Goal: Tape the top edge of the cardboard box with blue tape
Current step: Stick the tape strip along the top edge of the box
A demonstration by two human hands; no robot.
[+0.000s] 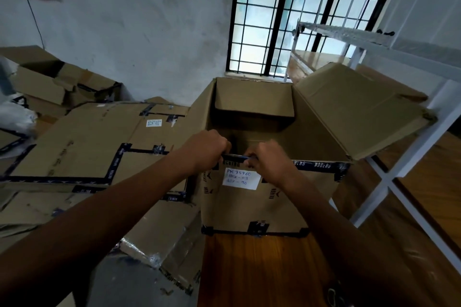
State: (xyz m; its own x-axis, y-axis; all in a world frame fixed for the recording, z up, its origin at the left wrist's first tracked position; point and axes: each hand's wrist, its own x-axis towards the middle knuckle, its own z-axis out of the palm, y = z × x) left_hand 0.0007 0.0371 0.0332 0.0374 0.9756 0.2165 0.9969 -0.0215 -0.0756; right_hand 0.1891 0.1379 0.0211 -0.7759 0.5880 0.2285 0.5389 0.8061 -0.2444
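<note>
An open cardboard box (252, 204) stands on a wooden surface in front of me, with a white handwritten label on its near side. Dark blue printed tape (316, 166) runs along the near top edge toward the right corner. My left hand (208, 148) and my right hand (270, 161) are both curled over that edge, close together, pressing on the stretch of tape between them. The far flap is folded inward and the right flap (361, 107) sticks up and outward. No tape roll is in sight.
Flattened and stacked cardboard boxes (87, 147) with blue tape lie to the left. A white metal rack (389, 62) stands at the right, touching the raised flap. A barred window (294, 15) is behind the box. The wooden surface (249, 269) extends toward me.
</note>
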